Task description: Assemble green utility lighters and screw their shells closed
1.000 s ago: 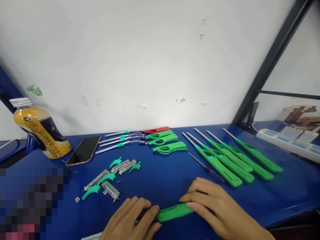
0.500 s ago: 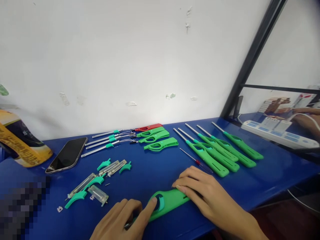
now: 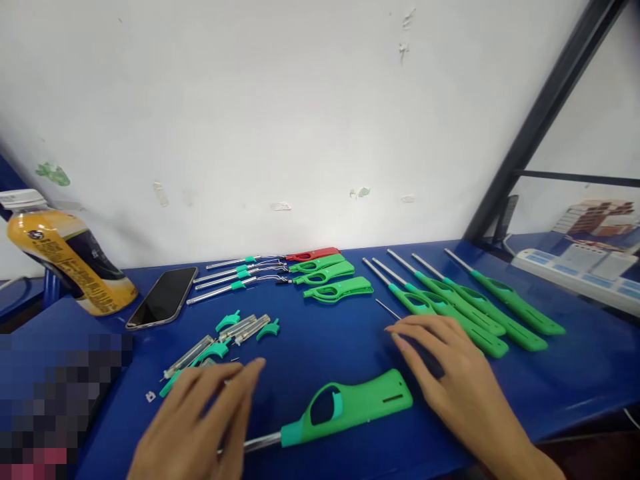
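Loosely open, the right hand [image 3: 447,360] overhangs a screwdriver [image 3: 388,309]; whether the left hand [image 3: 197,420] grips the lighter [image 3: 365,403] is unclear.

We see a bare left hand [image 3: 200,423] low in the frame, left of the middle, with long, thin fingers [image 3: 243,393]. The bottom edge cuts it off (so we can't see the arm behind it). At the lower right we see a bare right hand [image 3: 447,363] with long fingers too, then a slim wrist [image 3: 487,417] and a bare forearm [image 3: 523,453].
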`<state>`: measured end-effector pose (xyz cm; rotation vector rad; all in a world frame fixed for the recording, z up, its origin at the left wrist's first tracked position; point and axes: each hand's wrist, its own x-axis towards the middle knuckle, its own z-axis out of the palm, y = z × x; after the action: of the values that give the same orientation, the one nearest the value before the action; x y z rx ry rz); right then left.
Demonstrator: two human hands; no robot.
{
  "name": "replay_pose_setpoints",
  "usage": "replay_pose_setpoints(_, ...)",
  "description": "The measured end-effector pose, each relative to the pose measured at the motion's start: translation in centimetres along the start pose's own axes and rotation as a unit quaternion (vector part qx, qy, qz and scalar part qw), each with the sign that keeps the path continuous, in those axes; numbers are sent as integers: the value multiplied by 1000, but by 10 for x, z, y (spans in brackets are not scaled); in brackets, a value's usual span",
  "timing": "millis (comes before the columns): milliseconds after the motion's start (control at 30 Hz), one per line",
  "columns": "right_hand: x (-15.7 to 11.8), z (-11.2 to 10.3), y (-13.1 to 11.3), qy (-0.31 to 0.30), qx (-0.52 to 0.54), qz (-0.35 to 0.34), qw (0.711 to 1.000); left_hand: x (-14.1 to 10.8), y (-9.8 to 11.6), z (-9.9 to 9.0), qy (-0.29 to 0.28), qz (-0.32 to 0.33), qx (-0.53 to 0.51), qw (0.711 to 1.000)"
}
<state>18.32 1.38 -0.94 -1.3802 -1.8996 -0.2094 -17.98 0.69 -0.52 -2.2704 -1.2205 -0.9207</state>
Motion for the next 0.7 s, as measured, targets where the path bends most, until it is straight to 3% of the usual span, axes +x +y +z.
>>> replay_pose_setpoints(100,0,-4,20,32,-47,15,998,6,-22,-1,-54,-88,38,994)
replay_pose_setpoints(200,-2,-7,30,31,-70,10,997,14,-31,2,-114,-128,39,984)
replay_pose_setpoints(367,-4,-4,29,9,-101,1,995,24,-38,7,-134,-119,42,983)
replay_pose_setpoints(567,-5,-5,32,6,-145,32,989,24,-58,15,-145,-65,76,984)
replay_pose_setpoints(700,-6,-4,33,5,-144,40,989,27,-66,17,-180,-44,58,981)
